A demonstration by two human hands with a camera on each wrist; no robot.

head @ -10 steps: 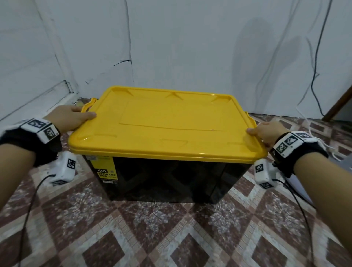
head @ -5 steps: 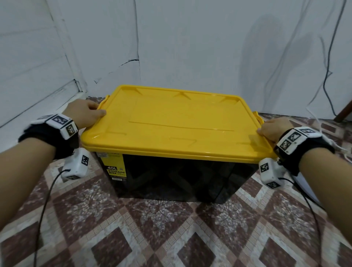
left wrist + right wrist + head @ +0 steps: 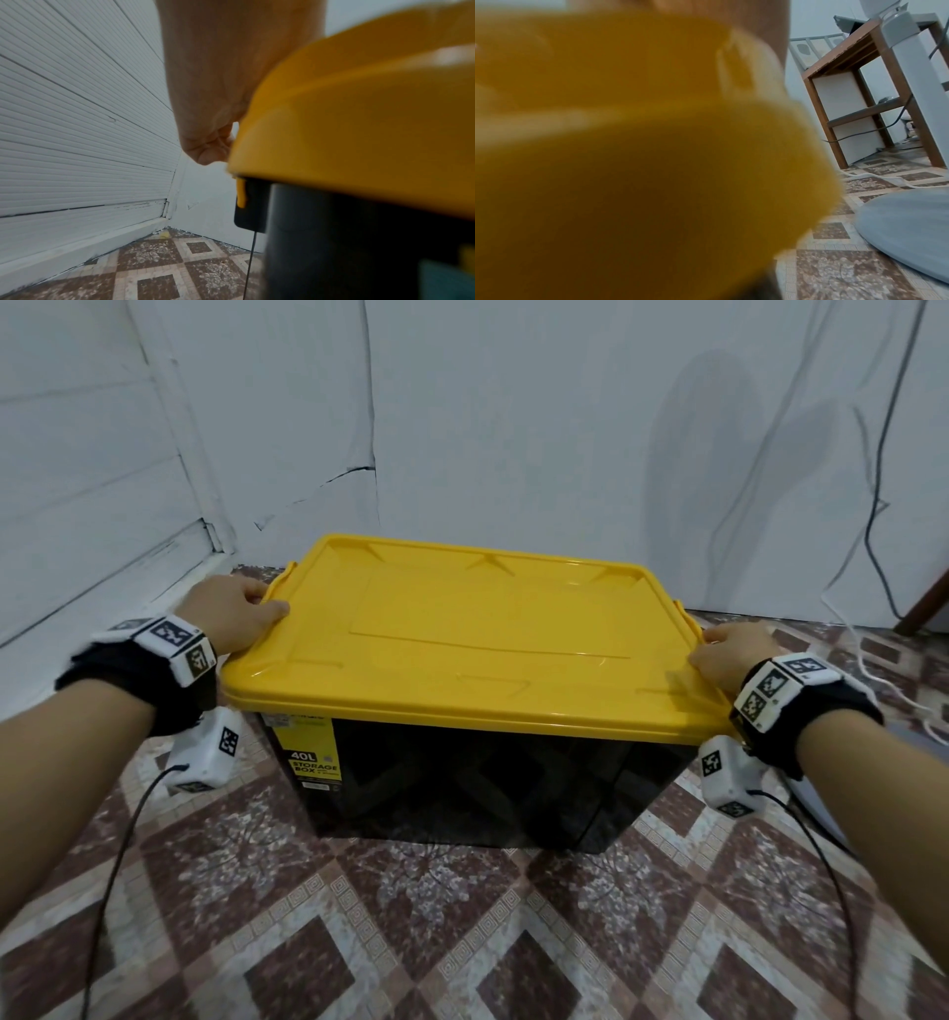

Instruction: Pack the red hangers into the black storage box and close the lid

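Since the earlier frames only the head view has shifted; both hands have stayed at the yellow lid's [image 3: 462, 629] ends. The left hand [image 3: 231, 618] curls over the left latch, the right hand [image 3: 729, 649] grips the right edge. The lid sits on the black storage box [image 3: 488, 783], standing on the tiled floor; hangers are unseen. The closing step is in hand; next probably comes pressing both latches down.

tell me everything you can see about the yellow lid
The yellow lid is a glossy rectangle that looks like moulded plastic, with rounded corners, a raised rim and a shallow stepped panel in its top. It lies flat on the black storage box, covering the opening and overhanging the walls. A yellow latch hangs at its left end. The left hand grips that end with the thumb on top; the right hand holds the right end. Nothing else rests on it.
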